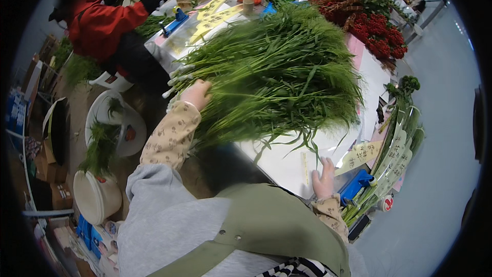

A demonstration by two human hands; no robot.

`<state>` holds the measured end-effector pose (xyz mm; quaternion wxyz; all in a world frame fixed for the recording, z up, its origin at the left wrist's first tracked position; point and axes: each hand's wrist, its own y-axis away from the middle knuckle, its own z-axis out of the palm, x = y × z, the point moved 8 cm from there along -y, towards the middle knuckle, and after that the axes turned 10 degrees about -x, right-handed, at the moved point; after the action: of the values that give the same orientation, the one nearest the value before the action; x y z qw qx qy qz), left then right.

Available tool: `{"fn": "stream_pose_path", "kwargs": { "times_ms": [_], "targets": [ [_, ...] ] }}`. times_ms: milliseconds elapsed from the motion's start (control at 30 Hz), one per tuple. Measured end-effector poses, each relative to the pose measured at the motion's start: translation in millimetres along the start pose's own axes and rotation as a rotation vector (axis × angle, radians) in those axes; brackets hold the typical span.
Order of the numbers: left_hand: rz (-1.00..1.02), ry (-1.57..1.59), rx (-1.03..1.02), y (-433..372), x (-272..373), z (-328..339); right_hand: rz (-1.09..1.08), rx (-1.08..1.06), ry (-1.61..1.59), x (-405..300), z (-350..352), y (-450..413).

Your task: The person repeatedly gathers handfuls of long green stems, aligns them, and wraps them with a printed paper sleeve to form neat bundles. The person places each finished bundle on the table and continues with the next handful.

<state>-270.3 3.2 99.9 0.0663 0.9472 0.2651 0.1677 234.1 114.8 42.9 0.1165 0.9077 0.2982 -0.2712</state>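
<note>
A broad pile of feathery green ornamental grass [280,69] lies across the work table, stem ends toward the left and plumes toward the right. My left hand [196,94] is closed around stems near their lower ends. White wraps [180,79] cover several stem tips just beyond it. Over the white sheet [284,161] at the table's near edge is my right hand [324,181], fingers apart and holding nothing. Some long blades droop from the pile toward it. A blue tape dispenser [357,186] stands close to its right.
Red berry branches [378,34] lie at the far right. Sleeved green bunches [398,157] rest along the right edge, beside a printed yellow sleeve [359,156]. Another blue dispenser [177,21] is at the far left. White buckets [96,196] stand on the floor; a person in red [100,27] works nearby.
</note>
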Motion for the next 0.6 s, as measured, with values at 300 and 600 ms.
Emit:
{"fn": "stream_pose_path", "kwargs": {
  "times_ms": [300, 600],
  "targets": [
    [0.011, 0.048, 0.184, 189, 92, 27, 0.026, -0.789, -1.061, -87, 112, -55],
    [-0.113, 0.257, 0.334, 362, 144, 105, 0.462, -0.973, -2.271, -163, 150, -31]
  ]
}}
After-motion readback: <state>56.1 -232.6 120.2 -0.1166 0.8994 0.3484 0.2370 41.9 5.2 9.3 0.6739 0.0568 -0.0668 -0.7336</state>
